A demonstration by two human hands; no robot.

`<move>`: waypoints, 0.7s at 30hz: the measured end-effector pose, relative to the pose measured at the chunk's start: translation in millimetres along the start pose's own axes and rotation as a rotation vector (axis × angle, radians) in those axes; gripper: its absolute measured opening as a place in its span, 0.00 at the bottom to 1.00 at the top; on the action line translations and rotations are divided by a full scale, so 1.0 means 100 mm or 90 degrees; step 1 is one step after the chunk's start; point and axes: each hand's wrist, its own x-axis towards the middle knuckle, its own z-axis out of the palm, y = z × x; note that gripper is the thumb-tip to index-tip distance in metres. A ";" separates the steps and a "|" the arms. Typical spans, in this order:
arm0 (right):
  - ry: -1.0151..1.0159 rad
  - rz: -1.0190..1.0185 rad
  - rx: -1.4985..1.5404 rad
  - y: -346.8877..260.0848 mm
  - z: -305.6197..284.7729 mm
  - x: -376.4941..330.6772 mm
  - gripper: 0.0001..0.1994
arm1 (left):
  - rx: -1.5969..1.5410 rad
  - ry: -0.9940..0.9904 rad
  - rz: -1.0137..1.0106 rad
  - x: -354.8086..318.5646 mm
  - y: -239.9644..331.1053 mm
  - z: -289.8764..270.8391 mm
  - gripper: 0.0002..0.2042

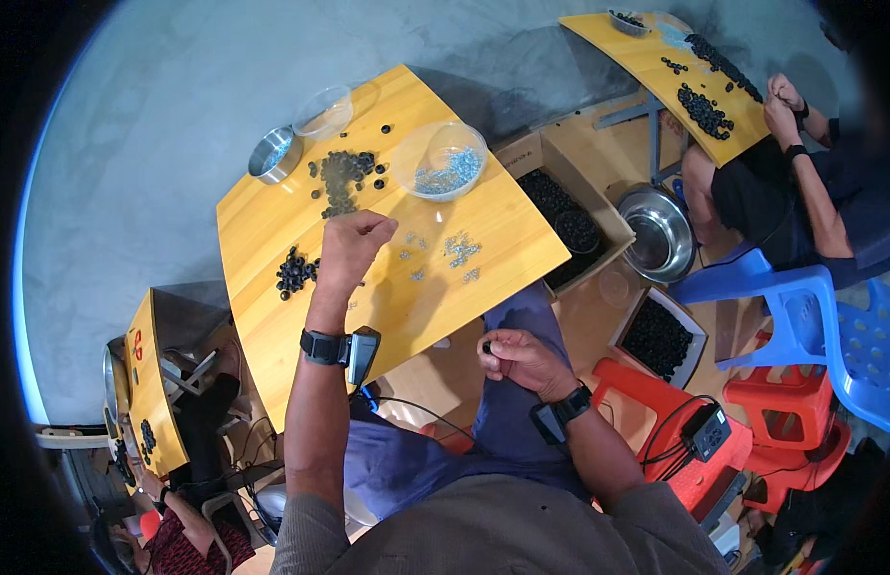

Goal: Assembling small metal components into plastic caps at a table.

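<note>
My left hand (352,251) is over the wooden table (507,235), thumb and fingers pinched together; whatever is between them is too small to make out. Close to my lap, above the thigh, my right hand (529,364) grips a small round black part (486,347) with its fingertips. Beyond the left hand lies a loose spread of black parts (342,172), and a smaller black cluster (294,273) is just to its left. Small shiny metal pieces (461,249) lie scattered to the right of that hand.
A clear plastic bowl (404,158) of small metal pieces, a steel bowl (273,175) and a clear lid (323,110) stand on the table. Right of it are a cardboard box (598,216), a steel basin (684,244) and stools (675,422). Other people work at tables on both sides.
</note>
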 end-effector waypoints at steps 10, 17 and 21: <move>0.000 0.005 -0.006 -0.01 -0.01 0.00 0.12 | 0.209 0.021 0.154 -0.07 -0.09 0.17 0.09; -0.012 -0.002 0.000 -0.01 -0.02 0.00 0.12 | 0.384 -0.051 0.280 -0.10 0.04 0.43 0.06; -0.004 -0.004 0.006 -0.01 -0.03 -0.01 0.13 | 0.267 -0.013 0.257 -0.01 -0.05 0.32 0.05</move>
